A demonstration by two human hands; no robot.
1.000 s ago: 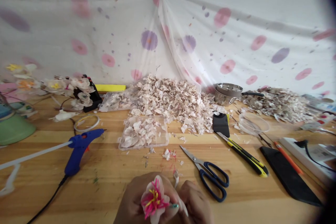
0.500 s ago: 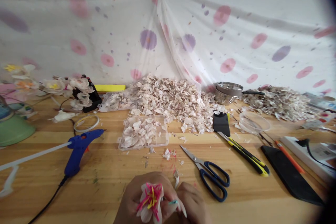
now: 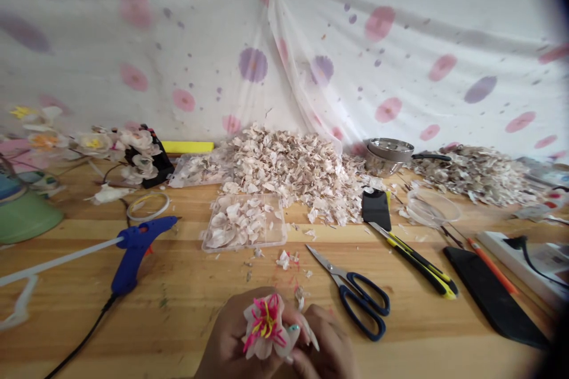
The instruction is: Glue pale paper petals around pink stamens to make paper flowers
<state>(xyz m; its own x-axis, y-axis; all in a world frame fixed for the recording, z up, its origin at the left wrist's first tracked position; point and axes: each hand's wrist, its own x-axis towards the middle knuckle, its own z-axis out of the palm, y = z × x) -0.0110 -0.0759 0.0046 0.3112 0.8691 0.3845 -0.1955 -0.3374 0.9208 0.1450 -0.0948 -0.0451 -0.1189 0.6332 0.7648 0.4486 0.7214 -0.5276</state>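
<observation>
At the bottom middle, my left hand (image 3: pixel 226 331) is closed around a handmade flower (image 3: pixel 265 327) with whitish petals and a pink and yellow centre, which faces up. My right hand (image 3: pixel 326 340) is beside it, its fingers pinched together at the flower's right side. A pale pointed piece (image 3: pixel 311 334) sticks out between the fingertips of the two hands; what exactly grips it is hard to tell. Blue-handled scissors (image 3: pixel 351 290) lie to the right of my hands. Ahead of them is a clear plastic box (image 3: pixel 278 237) with loose petals.
A blue glue gun (image 3: pixel 133 251) lies at left, its cord running toward the front edge. Petals form a large heap (image 3: pixel 288 172) at the back. On the right are a yellow-black cutter (image 3: pixel 418 263), a black slab (image 3: pixel 493 296) and a power strip (image 3: pixel 524 266).
The flower has risen slightly and moved right, with more of its petals showing. My right hand's fingers have come up closer to it. The view has shifted slightly.
</observation>
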